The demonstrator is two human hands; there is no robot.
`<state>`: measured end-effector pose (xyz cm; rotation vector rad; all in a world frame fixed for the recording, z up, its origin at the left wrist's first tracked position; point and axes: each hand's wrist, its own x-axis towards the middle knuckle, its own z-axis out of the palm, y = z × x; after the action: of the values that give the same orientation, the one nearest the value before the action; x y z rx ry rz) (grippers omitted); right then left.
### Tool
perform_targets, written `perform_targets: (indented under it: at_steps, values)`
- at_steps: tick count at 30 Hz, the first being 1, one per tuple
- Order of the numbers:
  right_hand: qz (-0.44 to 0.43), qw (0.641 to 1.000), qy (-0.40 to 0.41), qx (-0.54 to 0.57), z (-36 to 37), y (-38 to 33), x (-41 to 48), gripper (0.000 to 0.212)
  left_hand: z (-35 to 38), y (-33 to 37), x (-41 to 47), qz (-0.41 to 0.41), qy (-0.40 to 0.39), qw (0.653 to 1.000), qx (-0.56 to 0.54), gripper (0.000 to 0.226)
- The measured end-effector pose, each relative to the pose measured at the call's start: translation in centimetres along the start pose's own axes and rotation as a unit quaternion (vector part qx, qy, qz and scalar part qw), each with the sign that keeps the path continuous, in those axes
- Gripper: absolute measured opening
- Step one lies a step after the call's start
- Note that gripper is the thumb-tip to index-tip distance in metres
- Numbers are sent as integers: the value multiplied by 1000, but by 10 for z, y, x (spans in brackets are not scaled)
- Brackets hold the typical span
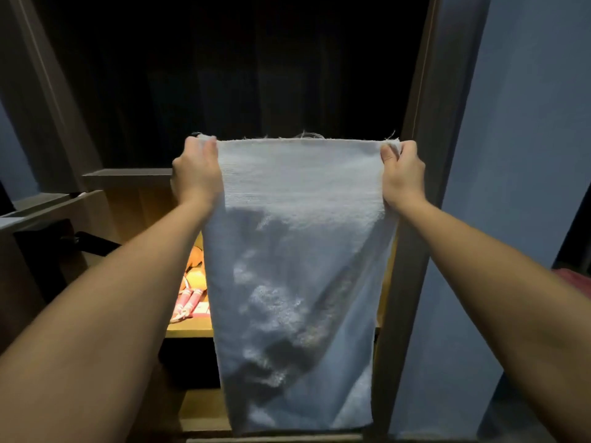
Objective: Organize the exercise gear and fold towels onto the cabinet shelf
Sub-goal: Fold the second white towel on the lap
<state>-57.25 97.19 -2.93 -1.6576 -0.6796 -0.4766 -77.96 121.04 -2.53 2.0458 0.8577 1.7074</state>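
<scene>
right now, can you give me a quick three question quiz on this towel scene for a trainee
1. True or false: the pale white terry towel lies folded on the lit wooden shelf.
2. Of the left hand and the right hand, which pinches the towel's top edge? A left only, B right only, C both.
3. Fill in: the pink-and-white striped object on the shelf shows to the person's ___ of the hanging towel.

Key: 1 false, it hangs from its top corners; 2 C; 3 left.
</scene>
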Motion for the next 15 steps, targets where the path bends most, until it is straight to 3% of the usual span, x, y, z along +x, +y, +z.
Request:
perform_targets:
  at_steps: [4, 8, 11, 15]
  values:
    - [-7, 1000, 6, -1, 0, -2, 16, 22, 3, 0, 17, 5, -13, 1000, -15, 43]
    - [-69, 995, 58, 48, 4, -11, 10, 22, 4, 1, 16, 30, 12, 998, -63, 39]
    - [-75, 994, 44, 70, 12, -10, 1, 20, 10, 6, 8, 53, -27, 997, -52, 38]
    - [-104, 990, 51, 78, 9, -15, 13, 23, 11, 5, 17, 38, 17, 996, -80, 36]
